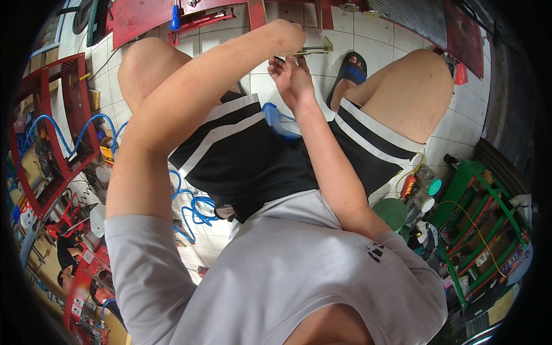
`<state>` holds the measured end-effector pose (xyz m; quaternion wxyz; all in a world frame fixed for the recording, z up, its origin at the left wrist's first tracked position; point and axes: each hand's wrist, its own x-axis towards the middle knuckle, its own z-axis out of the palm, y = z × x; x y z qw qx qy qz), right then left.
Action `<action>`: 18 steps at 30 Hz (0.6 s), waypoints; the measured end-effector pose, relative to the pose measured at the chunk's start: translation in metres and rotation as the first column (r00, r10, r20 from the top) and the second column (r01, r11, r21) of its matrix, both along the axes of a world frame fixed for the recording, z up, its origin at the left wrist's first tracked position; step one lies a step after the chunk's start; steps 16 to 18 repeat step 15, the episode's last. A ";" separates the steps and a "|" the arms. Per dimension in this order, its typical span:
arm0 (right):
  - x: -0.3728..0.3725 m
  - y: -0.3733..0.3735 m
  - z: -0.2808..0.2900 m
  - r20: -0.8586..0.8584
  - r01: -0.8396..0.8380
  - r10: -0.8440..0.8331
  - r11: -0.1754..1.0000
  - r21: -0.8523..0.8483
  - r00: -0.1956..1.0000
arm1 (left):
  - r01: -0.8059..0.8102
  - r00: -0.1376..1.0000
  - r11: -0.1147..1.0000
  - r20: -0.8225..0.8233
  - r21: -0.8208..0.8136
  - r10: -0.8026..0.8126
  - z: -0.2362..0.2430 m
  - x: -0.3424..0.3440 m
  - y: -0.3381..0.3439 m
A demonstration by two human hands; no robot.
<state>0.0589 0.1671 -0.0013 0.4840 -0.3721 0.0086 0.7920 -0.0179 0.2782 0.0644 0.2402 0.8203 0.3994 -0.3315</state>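
Observation:
My left forearm reaches across from the left, and my left hand (289, 38) is bent down over the floor between my knees. Its fingers are hidden behind the back of the hand and wrist. Close below it, my right hand (294, 80) is palm up with curled fingers, at the near end of a brass-coloured metal bracket (315, 49). The bracket sticks out to the right, with an upright plate at its far end. A small dark piece (280, 58) shows at the right fingertips; its kind is too small to tell.
Ahead lie a red metal frame (210, 21) and a blue-handled screwdriver (175, 18). A blue plastic thing (280, 122) sits between my thighs. Blue hose (198, 210) coils at left, near a red rack (73, 121). A green metal frame (482, 230) stands at right.

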 end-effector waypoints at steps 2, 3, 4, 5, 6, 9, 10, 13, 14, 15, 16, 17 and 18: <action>0.001 0.000 -0.002 -0.021 -0.012 0.012 1.000 0.022 1.000 | 0.047 0.999 0.997 0.019 0.068 -0.049 -0.007 -0.003 0.000; 0.001 0.000 -0.002 -0.033 -0.018 0.019 0.999 0.032 0.999 | 0.054 0.999 0.997 -0.004 0.048 -0.054 -0.008 -0.003 0.003; 0.001 -0.001 -0.003 -0.032 -0.020 0.020 1.000 0.020 0.999 | 0.060 0.998 0.998 -0.028 0.029 -0.059 -0.010 -0.003 0.006; 0.001 0.000 -0.002 -0.031 -0.019 0.020 1.000 0.007 0.999 | 0.067 0.996 0.998 -0.051 0.009 -0.067 -0.009 -0.002 0.008; 0.001 0.000 -0.002 -0.030 -0.020 0.020 1.000 -0.005 0.999 | 0.076 0.996 0.997 -0.052 0.009 -0.075 -0.009 -0.002 0.008; 0.000 0.000 -0.001 -0.028 -0.009 0.009 1.000 0.004 1.000 | 0.080 0.995 0.997 -0.055 -0.005 -0.080 -0.006 -0.001 0.007; 0.000 0.000 0.000 -0.039 -0.005 0.006 1.000 0.003 0.999 | 0.068 0.996 0.997 -0.054 -0.022 -0.069 -0.005 0.000 0.008; 0.000 0.000 -0.001 -0.060 -0.011 0.011 1.000 -0.002 0.998 | 0.042 0.998 0.999 -0.046 -0.019 -0.042 -0.003 0.000 0.006; 0.000 0.000 0.000 -0.057 -0.021 0.020 1.000 -0.009 0.998 | 0.037 0.998 0.999 -0.042 -0.010 -0.037 -0.003 0.000 0.005; 0.000 0.000 0.000 -0.055 -0.030 0.029 0.999 -0.015 0.998 | 0.035 0.999 0.999 -0.041 -0.010 -0.036 -0.003 0.000 0.005; 0.000 0.000 0.000 -0.055 -0.030 0.029 0.999 -0.015 0.998 | 0.035 0.999 0.999 -0.041 -0.010 -0.036 -0.003 0.000 0.005; 0.000 0.000 0.000 -0.055 -0.030 0.029 0.999 -0.015 0.998 | 0.035 0.999 0.999 -0.041 -0.010 -0.036 -0.003 0.000 0.005; 0.000 0.000 0.000 -0.055 -0.030 0.029 0.999 -0.015 0.998 | 0.035 0.999 0.999 -0.041 -0.010 -0.036 -0.003 0.000 0.005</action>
